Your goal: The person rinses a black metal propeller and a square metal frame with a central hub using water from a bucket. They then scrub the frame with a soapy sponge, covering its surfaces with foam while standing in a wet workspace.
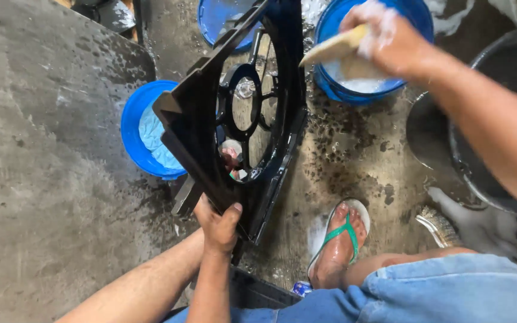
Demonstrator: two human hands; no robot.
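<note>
Head view shows the left hand (219, 224) clenched on the lower edge of the black fan shroud (240, 113), upright on wet concrete floor (49, 179), while the right hand (384, 39) grasps a soapy sponge (333, 48), perhaps a brush, so the slick frame could slip and topple onto the blue bowl (142, 134).

Three blue tubs (145, 128) sit on the wet floor, plus one black fan frame (234, 113), one sponge (333, 48), one brush (438, 226), one dark basin (486, 119), one green sandal (342, 236).
</note>
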